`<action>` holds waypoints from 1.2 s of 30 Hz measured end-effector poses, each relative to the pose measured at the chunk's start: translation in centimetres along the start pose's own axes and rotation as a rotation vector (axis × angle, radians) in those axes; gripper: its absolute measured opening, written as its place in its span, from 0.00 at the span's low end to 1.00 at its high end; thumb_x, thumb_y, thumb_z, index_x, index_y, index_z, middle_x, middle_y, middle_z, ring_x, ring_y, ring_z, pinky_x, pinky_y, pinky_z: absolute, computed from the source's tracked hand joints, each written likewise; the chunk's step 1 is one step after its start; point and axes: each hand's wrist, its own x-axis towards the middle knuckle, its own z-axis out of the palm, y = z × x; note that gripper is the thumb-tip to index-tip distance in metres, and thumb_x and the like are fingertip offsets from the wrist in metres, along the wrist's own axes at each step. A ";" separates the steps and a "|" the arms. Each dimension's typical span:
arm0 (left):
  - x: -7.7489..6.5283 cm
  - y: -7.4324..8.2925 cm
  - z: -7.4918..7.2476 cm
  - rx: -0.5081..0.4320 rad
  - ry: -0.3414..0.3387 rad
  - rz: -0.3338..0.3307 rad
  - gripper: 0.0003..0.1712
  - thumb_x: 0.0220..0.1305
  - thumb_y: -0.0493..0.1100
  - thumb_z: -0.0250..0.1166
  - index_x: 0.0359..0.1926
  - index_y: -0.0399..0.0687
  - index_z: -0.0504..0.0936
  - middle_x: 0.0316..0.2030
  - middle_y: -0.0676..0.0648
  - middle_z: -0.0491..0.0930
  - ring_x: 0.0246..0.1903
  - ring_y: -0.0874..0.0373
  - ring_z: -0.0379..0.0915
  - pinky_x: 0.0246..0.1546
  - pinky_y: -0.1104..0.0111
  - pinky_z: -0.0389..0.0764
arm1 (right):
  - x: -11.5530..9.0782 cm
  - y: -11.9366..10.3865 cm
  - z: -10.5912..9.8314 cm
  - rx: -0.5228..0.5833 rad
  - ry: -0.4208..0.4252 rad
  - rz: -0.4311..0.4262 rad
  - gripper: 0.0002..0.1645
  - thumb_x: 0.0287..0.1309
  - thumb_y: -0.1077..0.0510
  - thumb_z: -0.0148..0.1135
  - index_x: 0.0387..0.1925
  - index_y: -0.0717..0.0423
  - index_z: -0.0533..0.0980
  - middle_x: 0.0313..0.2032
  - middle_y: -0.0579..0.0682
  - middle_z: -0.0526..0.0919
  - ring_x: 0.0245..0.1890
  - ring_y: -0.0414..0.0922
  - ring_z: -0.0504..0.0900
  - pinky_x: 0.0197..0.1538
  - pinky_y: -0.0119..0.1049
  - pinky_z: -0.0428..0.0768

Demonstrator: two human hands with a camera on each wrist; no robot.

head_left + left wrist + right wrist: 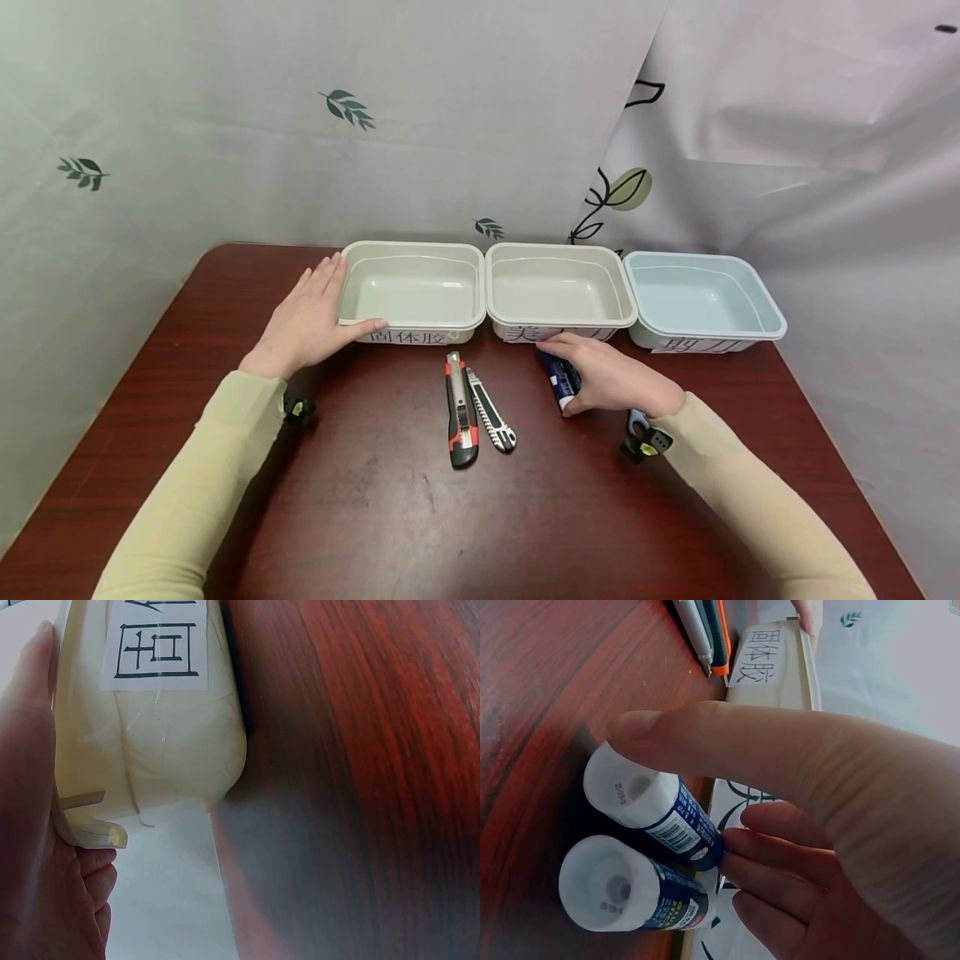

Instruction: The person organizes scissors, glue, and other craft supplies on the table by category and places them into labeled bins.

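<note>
My left hand (303,321) lies with straight fingers along the left rim of the pale green bin (442,325), its thumb on the front edge. In the right wrist view, two blue-and-white glue sticks (667,896) lie side by side on the table. My right hand (611,375) pinches the upper glue stick (686,821) lengthwise, thumb on the white base and fingertips at the far end. From the head view the hand partly covers both sticks. Left of it lie a red-and-black utility knife (462,417) and a slimmer white-and-black utility knife (491,412).
A beige bin (562,321) and a light blue bin (705,332) continue the row along the table's back, with paper labels in front. A blue-grey loop (637,422), apparently a scissors handle, shows beneath the right wrist. Behind hangs a patterned cloth (450,125).
</note>
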 end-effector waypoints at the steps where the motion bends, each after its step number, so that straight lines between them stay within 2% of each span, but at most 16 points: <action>1: 0.0 0.0 0.0 -0.001 -0.001 0.000 0.69 0.62 0.79 0.56 0.79 0.32 0.42 0.79 0.34 0.42 0.78 0.40 0.37 0.77 0.53 0.36 | 0.0 -0.1 0.0 -0.002 0.001 0.002 0.58 0.34 0.56 0.84 0.70 0.64 0.69 0.65 0.58 0.73 0.63 0.54 0.73 0.64 0.52 0.74; 8: 0.0 0.1 -0.1 -0.001 -0.003 0.009 0.68 0.63 0.79 0.55 0.79 0.31 0.42 0.79 0.32 0.42 0.78 0.40 0.37 0.77 0.53 0.35 | -0.2 -0.3 -0.2 -0.002 -0.004 0.024 0.57 0.34 0.55 0.84 0.70 0.65 0.70 0.65 0.59 0.74 0.64 0.55 0.73 0.65 0.52 0.73; 14: 0.1 -0.1 0.0 0.001 0.000 0.009 0.68 0.63 0.79 0.55 0.79 0.31 0.42 0.78 0.32 0.42 0.78 0.40 0.37 0.76 0.52 0.36 | -0.3 -0.2 0.0 0.004 0.003 0.030 0.55 0.34 0.54 0.84 0.68 0.65 0.72 0.64 0.58 0.74 0.60 0.54 0.75 0.63 0.51 0.75; 22: 0.0 -0.1 0.0 0.007 -0.003 0.008 0.68 0.63 0.79 0.55 0.79 0.31 0.41 0.79 0.32 0.42 0.78 0.40 0.37 0.77 0.52 0.37 | -0.3 -0.1 0.2 0.018 0.041 0.011 0.56 0.33 0.50 0.85 0.66 0.66 0.73 0.62 0.57 0.74 0.60 0.53 0.75 0.63 0.50 0.75; 29: 0.0 -0.1 -0.1 0.004 -0.001 0.006 0.69 0.62 0.79 0.56 0.79 0.31 0.41 0.78 0.32 0.42 0.78 0.40 0.37 0.76 0.51 0.37 | -0.4 -0.4 0.1 0.039 0.067 0.003 0.55 0.32 0.46 0.86 0.65 0.64 0.76 0.60 0.52 0.76 0.59 0.51 0.76 0.62 0.49 0.76; 36: 0.0 0.1 -0.2 0.000 0.002 0.006 0.69 0.62 0.79 0.57 0.79 0.31 0.42 0.78 0.32 0.43 0.77 0.40 0.38 0.76 0.51 0.38 | -0.5 -0.7 -0.1 0.047 0.097 -0.016 0.56 0.33 0.44 0.86 0.65 0.62 0.76 0.61 0.51 0.75 0.60 0.51 0.75 0.63 0.50 0.74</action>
